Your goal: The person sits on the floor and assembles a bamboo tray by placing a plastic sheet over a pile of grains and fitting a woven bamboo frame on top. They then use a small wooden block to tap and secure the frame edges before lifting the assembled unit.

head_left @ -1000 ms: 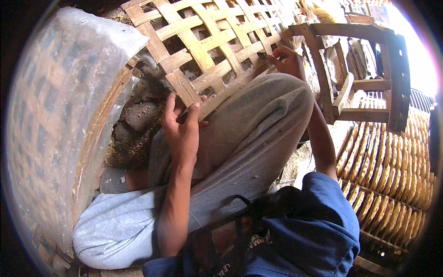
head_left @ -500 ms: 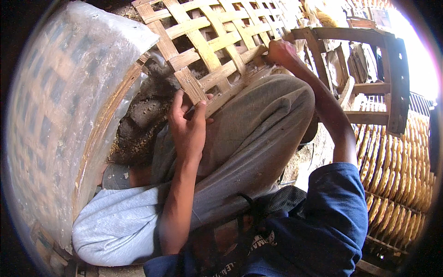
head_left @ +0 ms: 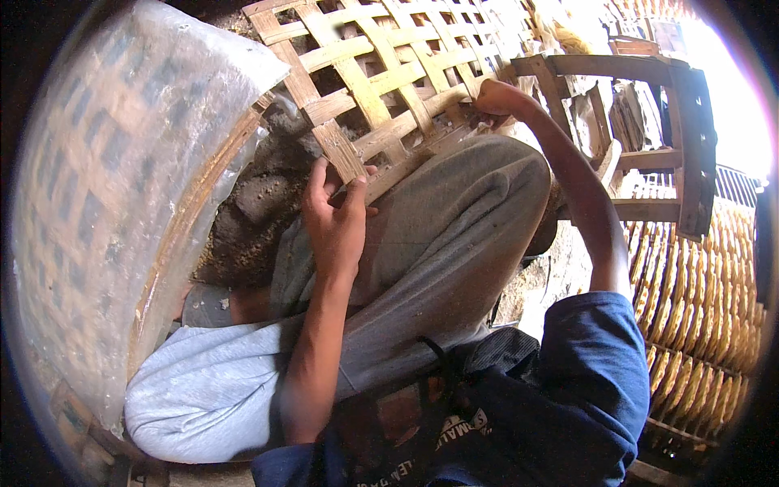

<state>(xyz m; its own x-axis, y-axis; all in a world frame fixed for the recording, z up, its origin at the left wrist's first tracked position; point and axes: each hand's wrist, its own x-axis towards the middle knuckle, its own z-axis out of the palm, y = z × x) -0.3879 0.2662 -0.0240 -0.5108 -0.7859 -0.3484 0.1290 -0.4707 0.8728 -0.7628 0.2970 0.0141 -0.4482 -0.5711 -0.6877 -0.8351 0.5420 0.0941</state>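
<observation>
A tray of woven flat slats (head_left: 375,84), open-meshed and tan to yellow, slants beyond my knees. My left hand (head_left: 335,217) grips its near left corner, thumb on top of the slat and fingers beneath. Farther right, my right hand (head_left: 499,101) is closed at the near edge of the same tray, beside the right knee. The right fingers are partly hidden, but they appear wrapped around the edge strip. The tray's near edge lies close against my trouser leg (head_left: 438,219).
On the left stands a lattice panel covered in cloudy plastic sheet (head_left: 81,203) with a wooden edge. A wooden frame (head_left: 694,150) stands at the right, past my right arm. Rows of thin pale pieces on racks (head_left: 690,276) fill the far right. Grainy dark ground (head_left: 256,203) shows between.
Both hands keep their grip on the tray. The tray and my left hand sit slightly farther right in the picture; otherwise little differs.
</observation>
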